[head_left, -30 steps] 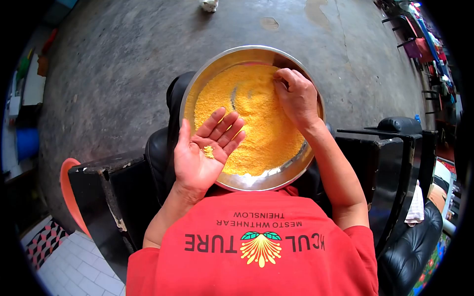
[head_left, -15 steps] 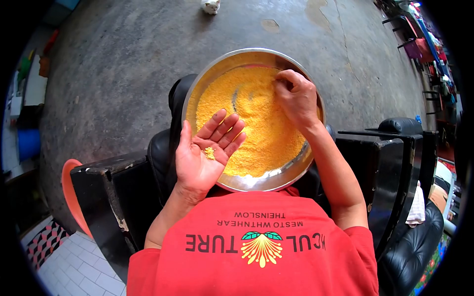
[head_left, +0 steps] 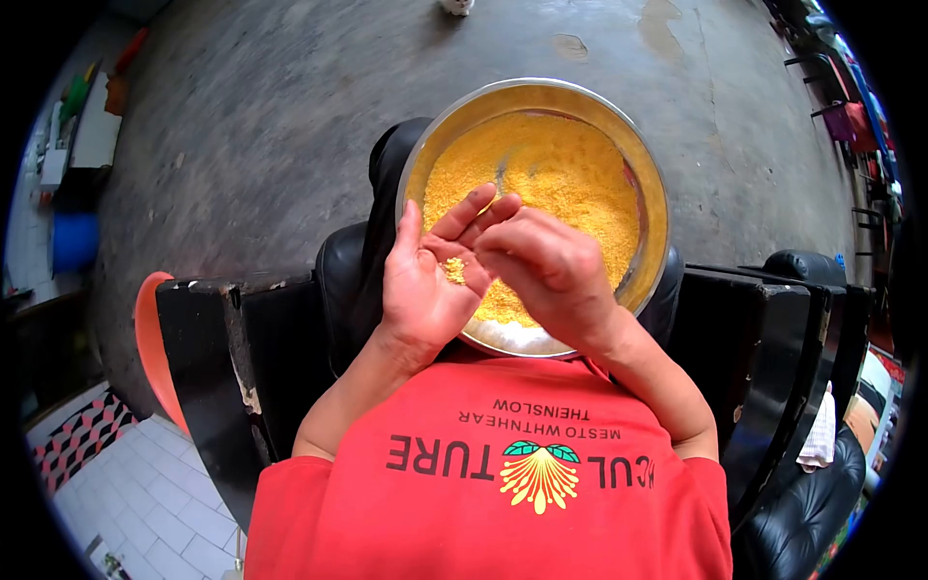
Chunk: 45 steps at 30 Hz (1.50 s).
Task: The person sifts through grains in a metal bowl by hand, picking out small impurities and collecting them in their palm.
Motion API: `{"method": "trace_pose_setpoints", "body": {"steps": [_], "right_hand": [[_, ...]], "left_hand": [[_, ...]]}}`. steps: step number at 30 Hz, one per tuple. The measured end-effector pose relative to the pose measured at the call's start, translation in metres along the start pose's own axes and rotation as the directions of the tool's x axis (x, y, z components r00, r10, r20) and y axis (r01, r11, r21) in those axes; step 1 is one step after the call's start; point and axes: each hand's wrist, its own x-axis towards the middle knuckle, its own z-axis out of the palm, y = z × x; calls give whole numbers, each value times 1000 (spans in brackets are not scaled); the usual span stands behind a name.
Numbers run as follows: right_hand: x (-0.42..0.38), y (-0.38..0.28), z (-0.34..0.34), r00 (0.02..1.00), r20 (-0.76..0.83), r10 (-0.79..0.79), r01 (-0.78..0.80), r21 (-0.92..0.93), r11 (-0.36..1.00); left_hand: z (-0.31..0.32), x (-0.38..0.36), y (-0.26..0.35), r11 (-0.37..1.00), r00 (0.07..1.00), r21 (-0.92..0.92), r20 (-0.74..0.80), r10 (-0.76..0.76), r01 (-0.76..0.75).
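A wide metal basin (head_left: pixel 655 217) rests on the lap, holding a broad layer of yellow coarse grain (head_left: pixel 570 150) that looks like crushed corn. Over its near left part my left hand (head_left: pixel 425 300) is held palm up with fingers stretched out. A small pile of pale yellow bits (head_left: pixel 453 270) lies in that palm. My right hand (head_left: pixel 561 275) is closed in a pinch just beside the left palm and fingers. Its fingertips are turned away, so what they hold, if anything, is hidden.
Black seats with hard arms (head_left: pixel 739 338) flank the lap on both sides. An orange rounded edge (head_left: pixel 155 348) shows at the left. A white cat (head_left: pixel 456 6) is on the concrete floor ahead. A blue container (head_left: pixel 74 242) stands at the far left.
My right hand has moved from the grain at the basin's right side to my left palm, still pinched. My left hand stays palm up with the bits. The view has shifted slightly.
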Motion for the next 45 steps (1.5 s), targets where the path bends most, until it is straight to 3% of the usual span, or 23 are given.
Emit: {"method": "trace_pose_setpoints", "body": {"steps": [2, 7, 9, 12, 15, 19, 22, 24, 26, 27, 28, 29, 30, 31, 32, 33, 34, 35, 36, 37, 40, 43, 45], "right_hand": [[-3, 2, 8, 998, -1, -61, 61, -19, 998], [-9, 7, -5, 990, -139, -24, 10, -100, 995], [-19, 7, -14, 971, -131, 200, -208, -52, 977], [-32, 20, -16, 964, -151, 217, -236, -119, 965], [-33, 23, -7, 986, -95, 138, -148, -101, 984], [-34, 25, 1, 976, 76, 205, -209, 52, 977], [-32, 20, 10, 925, 307, 223, -277, 142, 950], [-33, 20, 18, 879, 428, 209, -274, 94, 957], [-39, 29, 31, 944, 307, 120, -154, 89, 984], [-35, 26, 35, 840, 454, 297, -459, 302, 836], [-30, 24, 37, 669, 580, 466, -742, 477, 471], [-25, 24, 38, 464, 659, 592, -850, 520, 87], [-32, 38, 44, 756, 516, 404, -641, 455, 618], [-41, 50, 51, 941, 301, 158, -231, 224, 947], [-40, 48, 52, 949, 289, 130, -189, 187, 964], [-39, 46, 51, 950, 303, 80, -132, 156, 979], [-41, 43, 50, 959, 263, 101, -149, 168, 974], [-46, 44, 48, 962, 251, 107, -154, 179, 972], [-45, 48, 51, 996, 85, 37, -50, 156, 986], [-45, 50, 53, 999, 15, 43, -44, 106, 993], [-43, 46, 40, 976, -218, 25, -49, -106, 993], [-41, 35, 26, 966, -255, 38, -77, -144, 987], [-41, 47, 30, 956, -291, 18, -33, -46, 998]], "left_hand": [[6, -1, -1, 1000, 999, 26, -50, 14, -13], [-6, -3, 7, 997, 996, -81, 88, 11, -4], [-4, -6, 16, 995, 995, -100, 90, 39, -30], [-10, -9, 40, 981, 965, -115, 194, 177, -157], [-14, -18, 64, 955, 929, -90, 221, 297, -284], [-17, -27, 76, 929, 914, -71, 163, 371, -364], [-24, -28, 75, 931, 921, -71, 143, 364, -357], [-28, -27, 74, 932, 917, -47, 166, 362, -359], [-23, -26, 73, 939, 919, -62, 193, 345, -339], [-18, -26, 73, 937, 912, -57, 214, 349, -345], [-18, -23, 76, 944, 918, -44, 223, 328, -327], [-22, -25, 80, 947, 916, 8, 259, 307, -320], [-28, -21, 87, 944, 907, 86, 316, 278, -319], [-37, -17, 96, 927, 884, 173, 399, 244, -334], [-50, -13, 103, 891, 830, 248, 516, 211, -380], [-66, -7, 121, 905, 817, 302, 570, 81, -300], [-65, -6, 120, 943, 916, 174, 340, 214, -284], [-66, -10, 113, 945, 944, 39, 64, 323, -325], [-65, -11, 113, 942, 944, 90, 95, 316, -324], [-65, -13, 114, 933, 940, 137, 127, 316, -332], [-42, -15, 101, 950, 934, 56, 209, 289, -306], [-29, -21, 88, 950, 913, 51, 296, 282, -309], [-27, -30, 87, 940, 899, 85, 331, 287, -332]]}}
